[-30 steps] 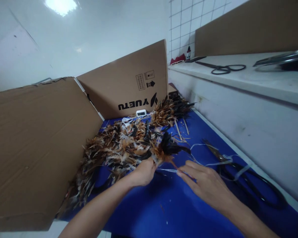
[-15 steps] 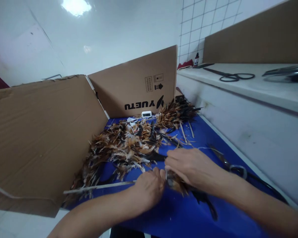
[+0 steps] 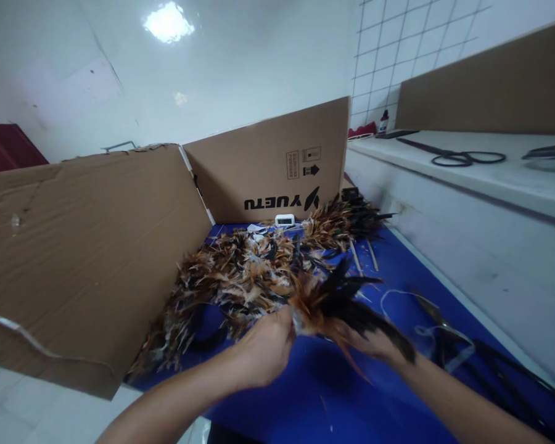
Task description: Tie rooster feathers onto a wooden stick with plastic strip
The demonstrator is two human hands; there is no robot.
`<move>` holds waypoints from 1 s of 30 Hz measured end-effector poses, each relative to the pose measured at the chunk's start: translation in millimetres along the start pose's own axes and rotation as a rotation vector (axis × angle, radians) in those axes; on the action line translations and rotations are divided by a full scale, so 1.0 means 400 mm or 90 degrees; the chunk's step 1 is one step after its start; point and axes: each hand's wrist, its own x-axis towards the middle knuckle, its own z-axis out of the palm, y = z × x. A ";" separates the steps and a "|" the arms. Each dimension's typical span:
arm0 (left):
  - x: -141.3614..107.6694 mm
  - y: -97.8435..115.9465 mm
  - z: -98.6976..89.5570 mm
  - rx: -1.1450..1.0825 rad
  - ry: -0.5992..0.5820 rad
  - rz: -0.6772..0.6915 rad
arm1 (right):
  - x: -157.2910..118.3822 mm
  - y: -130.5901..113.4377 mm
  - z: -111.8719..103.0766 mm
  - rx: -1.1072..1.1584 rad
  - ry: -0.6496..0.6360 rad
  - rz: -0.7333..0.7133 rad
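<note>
My left hand (image 3: 269,346) is closed round the base of a bunch of brown and black feathers (image 3: 321,302), which fans out to the right over the blue table surface (image 3: 277,407). Behind the bunch is my right hand (image 3: 363,342), partly covered by the dark feathers; its fingers are hidden, so its grip cannot be made out. Beyond both hands lies a wide pile of loose brown, white and black feathers (image 3: 245,271). A denser row of feathers (image 3: 333,222) sits at the back right of the table.
Cardboard panels (image 3: 268,160) stand behind and at the left. A small white display device (image 3: 285,220) rests at the back. Scissors (image 3: 457,157) lie on the white ledge (image 3: 513,179); a dark tool (image 3: 437,314) and white string (image 3: 398,291) are at the right.
The feather bunch has come up and turned, its dark tips now spread right over my right hand. My left hand has shifted slightly. The whole view has moved a little.
</note>
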 end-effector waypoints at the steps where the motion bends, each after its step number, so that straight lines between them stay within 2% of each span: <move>1: 0.009 -0.009 -0.003 0.036 0.011 0.020 | -0.016 -0.007 0.012 0.022 -0.033 -0.001; 4: 0.035 -0.041 0.000 0.075 0.041 0.053 | -0.060 -0.043 0.028 0.016 -0.121 -0.023; 7: 0.045 -0.074 0.018 0.087 0.047 0.052 | -0.095 -0.085 0.021 -0.105 -0.118 -0.084; 10: 0.043 -0.101 0.043 0.184 0.025 0.049 | -0.113 -0.120 0.004 -0.264 -0.102 -0.172; 14: 0.042 -0.113 0.083 0.370 -0.003 0.101 | -0.095 -0.161 -0.022 -0.425 -0.120 -0.288; 18: 0.042 -0.084 0.119 0.508 -0.016 0.096 | -0.029 -0.211 -0.068 -0.520 -0.231 -0.362; 21: 0.024 -0.050 0.126 0.597 -0.047 0.188 | 0.027 -0.234 -0.114 -0.503 -0.337 -0.350; 23: 0.004 -0.031 0.119 0.651 -0.085 0.256 | 0.054 -0.233 -0.139 -0.421 -0.394 -0.317; 27: -0.036 -0.019 0.093 0.706 -0.129 0.333 | 0.073 -0.203 -0.159 -0.183 -0.535 -0.170; 30: -0.054 -0.034 0.075 0.738 -0.118 0.355 | 0.060 -0.193 -0.164 -0.075 -0.561 -0.078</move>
